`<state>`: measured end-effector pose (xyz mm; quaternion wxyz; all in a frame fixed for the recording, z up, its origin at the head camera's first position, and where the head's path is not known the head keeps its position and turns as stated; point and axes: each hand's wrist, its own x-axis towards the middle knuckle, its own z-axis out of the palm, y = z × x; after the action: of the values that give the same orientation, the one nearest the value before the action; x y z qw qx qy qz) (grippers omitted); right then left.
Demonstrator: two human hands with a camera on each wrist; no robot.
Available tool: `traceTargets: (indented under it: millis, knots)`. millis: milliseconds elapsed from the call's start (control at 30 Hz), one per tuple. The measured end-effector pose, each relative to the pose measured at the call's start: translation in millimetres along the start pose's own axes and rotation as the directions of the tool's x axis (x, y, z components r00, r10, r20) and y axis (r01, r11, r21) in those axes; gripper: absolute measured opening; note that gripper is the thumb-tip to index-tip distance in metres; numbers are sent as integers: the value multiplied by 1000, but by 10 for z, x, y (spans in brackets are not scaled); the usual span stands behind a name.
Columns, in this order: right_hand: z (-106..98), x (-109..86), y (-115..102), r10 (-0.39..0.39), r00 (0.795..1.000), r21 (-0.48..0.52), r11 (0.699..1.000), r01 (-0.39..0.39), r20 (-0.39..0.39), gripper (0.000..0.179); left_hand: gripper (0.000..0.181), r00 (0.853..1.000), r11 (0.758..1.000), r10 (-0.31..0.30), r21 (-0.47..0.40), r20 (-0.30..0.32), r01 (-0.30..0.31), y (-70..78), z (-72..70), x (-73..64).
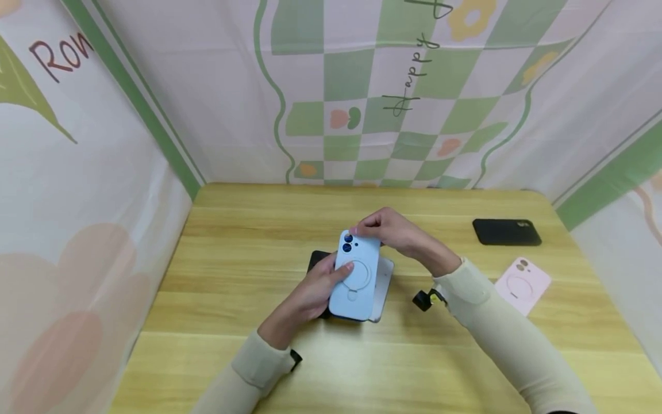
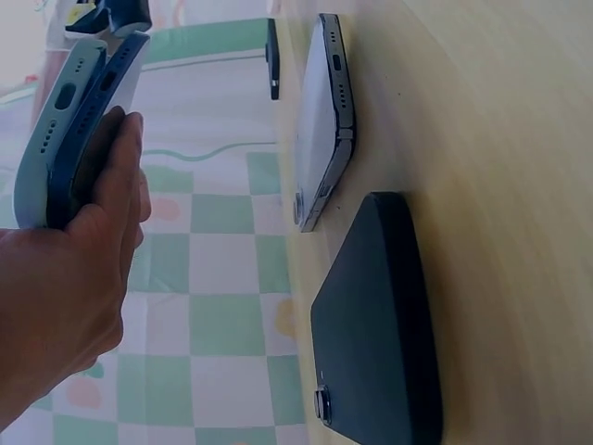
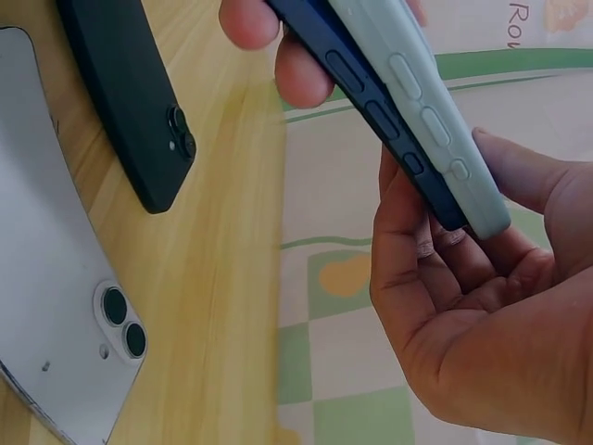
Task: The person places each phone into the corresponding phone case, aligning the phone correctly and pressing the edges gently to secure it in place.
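Note:
Above the table my left hand (image 1: 312, 287) holds a light blue phone case (image 1: 357, 302) that has a ring on its back, thumb across that ring. A dark blue phone case (image 3: 366, 93) lies flat against its underside, seen edge-on in both wrist views. My right hand (image 1: 395, 233) pinches the light blue case at its camera end. Whether the right fingers also grip the dark blue case is hard to tell. Below the hands, a white-backed phone (image 3: 56, 232) and a black phone case (image 3: 125, 102) with a camera lie on the table, partly hidden in the head view.
Farther right on the wooden table (image 1: 233, 259) lie a black phone case (image 1: 501, 232) and a pink phone case (image 1: 524, 282), the latter partly behind the right sleeve. A small black camera (image 1: 424, 299) juts from the right wrist. Printed cloth walls enclose the table.

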<state>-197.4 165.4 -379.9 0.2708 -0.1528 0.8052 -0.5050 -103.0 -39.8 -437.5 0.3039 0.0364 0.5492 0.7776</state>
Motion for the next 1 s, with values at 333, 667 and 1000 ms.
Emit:
traceTargets:
  millis: [333, 667, 1000]
  knots:
    - [-9, -22, 26, 4, 1000, 37, 999, -4, 9, 23, 49, 1000, 1000, 13, 5, 19, -13, -10, 2, 4]
    - [-9, -37, 24, -16, 1000, 19, 1000, 15, 8, 20, 50, 1000, 999, 23, 29, 8, -23, -42, 1, 18]
    - [-12, -77, 69, 1, 1000, -21, 1000, -1, -20, 24, 50, 996, 997, 70, 40, -52, -68, -53, 22, -7]
